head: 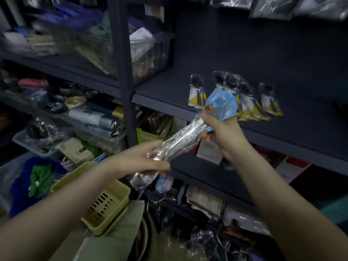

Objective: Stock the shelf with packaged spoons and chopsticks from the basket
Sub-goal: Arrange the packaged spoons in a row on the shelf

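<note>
Clear plastic spoon packet (185, 134) spans both grips: right hand (223, 135) pinches its blue header end, left hand (148, 159) clasps the lower end; yellow basket (105, 202) sits below the left grip, shelf (282, 125) beyond

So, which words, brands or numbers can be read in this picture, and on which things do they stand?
None can be read.
Blue header card of the clear pack held by both hands: print, blurred.
Yellow and white packs on the shelf: patterns only, text too small.
Beige box at lower left: a dark mark, illegible.
Green box under the shelf: a round red logo, unreadable.
</note>
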Motion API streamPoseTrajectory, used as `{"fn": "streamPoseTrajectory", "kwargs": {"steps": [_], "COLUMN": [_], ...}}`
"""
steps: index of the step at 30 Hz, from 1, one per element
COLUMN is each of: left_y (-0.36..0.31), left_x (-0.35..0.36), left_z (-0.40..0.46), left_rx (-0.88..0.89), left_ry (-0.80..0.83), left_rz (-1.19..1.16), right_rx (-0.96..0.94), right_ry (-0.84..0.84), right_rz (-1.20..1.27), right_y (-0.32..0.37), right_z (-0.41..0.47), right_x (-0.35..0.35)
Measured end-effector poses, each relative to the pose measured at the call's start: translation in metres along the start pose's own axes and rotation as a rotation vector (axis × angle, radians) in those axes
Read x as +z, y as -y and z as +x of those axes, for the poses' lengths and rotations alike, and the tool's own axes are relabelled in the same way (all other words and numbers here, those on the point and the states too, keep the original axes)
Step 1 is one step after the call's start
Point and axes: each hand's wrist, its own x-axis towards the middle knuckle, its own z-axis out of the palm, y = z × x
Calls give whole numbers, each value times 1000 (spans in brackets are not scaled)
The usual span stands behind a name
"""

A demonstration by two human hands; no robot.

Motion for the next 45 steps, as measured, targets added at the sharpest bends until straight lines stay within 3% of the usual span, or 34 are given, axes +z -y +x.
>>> {"fn": "streamPoseTrajectory", "kwargs": {"steps": [3, 5, 6, 8, 10, 13, 14, 16, 18, 24, 26, 29, 32, 36, 40, 45], "left_y": [-13, -22, -24, -29, -32, -40, -44, -51, -55, -60, -54, -50, -56, -61, -59, -68], "left_x": [9, 15, 18, 20, 20, 17, 17, 21, 20, 10, 17, 38, 49, 50, 60, 55], "left_z": [-2, 3, 5, 7, 8, 10, 10, 10, 9, 8, 8, 13, 20, 28, 38, 44], "left_rx": [-32, -12, 12, 76, 98, 91, 102, 143, 169, 215, 221, 302, 413, 426, 460, 497], "left_ry": [-258, -419, -480, -562, -585, -550, -531, -501, -481, -416, -429, -592, -678, -534, -398, -475], "left_rz": [-270, -249, -168, 32, 181, 324, 340, 344, 323, -108, -275, -464, -344, -151, 3, 291], "right_rx": [-10, -30, -56, -206, -528, -1049, -1060, -783, -601, -735, -690, -540, -455, -438, -477, -546], "right_ry": [-47, -47, -63, -150, -202, -24, 112, 380, 521, 504, 488, 505, 553, 564, 487, 353], "right_rz": [129, 165, 70, -424, -965, -1477, -1591, -1706, -1656, -1585, -1579, -1444, -1283, -1286, -1417, -1590], "right_y": [6, 7, 7, 8, 10, 12, 12, 15, 17, 24, 22, 14, 11, 8, 8, 15], "right_z": [2, 3, 3, 1, -8, -20, -21, -23, -22, -25, -24, -23, -24, -28, -32, -31], "right_x": [-21, -30, -34, -43, -44, -29, -21, -11, -12, -23, -27, -33, -40, -49, -51, -45]}}
